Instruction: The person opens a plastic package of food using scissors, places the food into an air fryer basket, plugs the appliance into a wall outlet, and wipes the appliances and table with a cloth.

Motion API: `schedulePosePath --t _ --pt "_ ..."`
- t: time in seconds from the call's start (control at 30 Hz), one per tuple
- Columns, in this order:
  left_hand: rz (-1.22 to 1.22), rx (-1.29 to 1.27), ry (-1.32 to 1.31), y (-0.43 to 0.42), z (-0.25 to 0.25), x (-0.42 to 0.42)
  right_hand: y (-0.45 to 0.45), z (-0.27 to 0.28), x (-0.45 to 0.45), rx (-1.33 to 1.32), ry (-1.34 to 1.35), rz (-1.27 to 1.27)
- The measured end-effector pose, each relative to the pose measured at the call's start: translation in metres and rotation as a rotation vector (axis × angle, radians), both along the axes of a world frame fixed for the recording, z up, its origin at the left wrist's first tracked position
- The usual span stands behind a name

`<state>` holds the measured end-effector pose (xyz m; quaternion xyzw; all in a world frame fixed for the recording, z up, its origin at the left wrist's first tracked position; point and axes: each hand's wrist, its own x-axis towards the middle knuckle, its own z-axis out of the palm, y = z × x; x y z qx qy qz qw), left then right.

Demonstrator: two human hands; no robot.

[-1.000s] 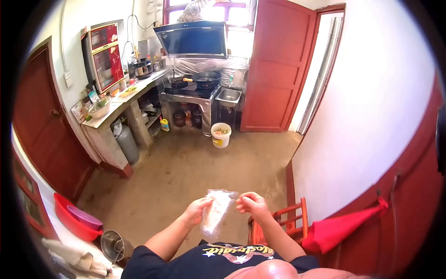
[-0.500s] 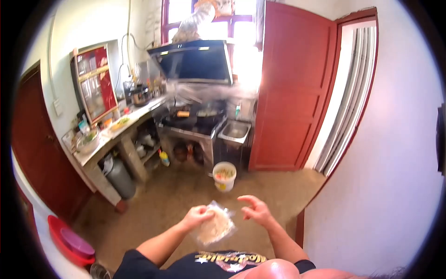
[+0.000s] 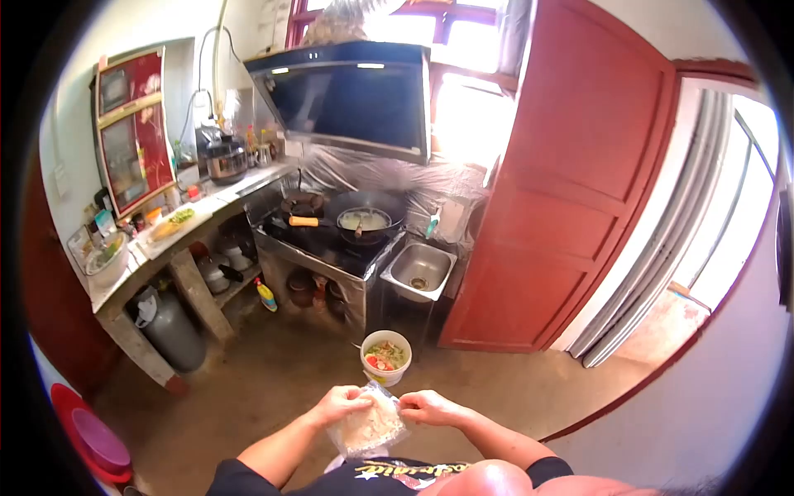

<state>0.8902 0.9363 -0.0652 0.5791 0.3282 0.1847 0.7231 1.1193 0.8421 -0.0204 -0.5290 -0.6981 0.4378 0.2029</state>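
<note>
A clear plastic bag with pale, whitish contents (image 3: pixel 370 426) hangs in front of my body, low in the view. My left hand (image 3: pixel 340 404) pinches its upper left side between thumb and fingers. At the bag's upper right edge is my right hand (image 3: pixel 430 408), its fingers drawn together and touching the plastic. Just beyond the bag, a white bucket (image 3: pixel 385 376) with food scraps in it stands on the floor.
Ahead are a stove (image 3: pixel 321 246) with a black wok (image 3: pixel 389 211), a metal sink (image 3: pixel 419 269) and a range hood (image 3: pixel 347 99). A counter (image 3: pixel 223 197) runs along the left, a grey gas cylinder (image 3: pixel 169 331) under it. An open red door (image 3: pixel 571 165) stands right.
The stove, sink and bucket appear closer, and the chair has left the view. My right hand, earlier apart from the bag with fingers spread, has come to its edge and closed.
</note>
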Motion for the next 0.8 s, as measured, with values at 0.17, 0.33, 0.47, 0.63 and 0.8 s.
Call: schedulePosePath --t 0.17,0.33,0.47,0.63,0.8 --pt "-0.108 -0.054 0.055 0.120 -0.019 0.073 0.104 -0.004 0.056 0.028 -0.027 0.011" --pt "-0.051 -0.073 0.107 0.197 -0.041 0.154 0.199 -0.021 0.112 -0.328 0.333 -0.075" --pt "0.044 -0.162 0.142 0.226 -0.050 0.200 0.270 -0.055 0.153 -0.383 0.376 -0.128" --pt "0.324 -0.242 0.037 0.278 -0.045 0.249 0.356 -0.071 0.194 -0.208 0.276 -0.074" --pt "0.369 -0.084 -0.070 0.321 -0.041 0.272 0.421 -0.065 0.242 -0.237 0.290 -0.035"
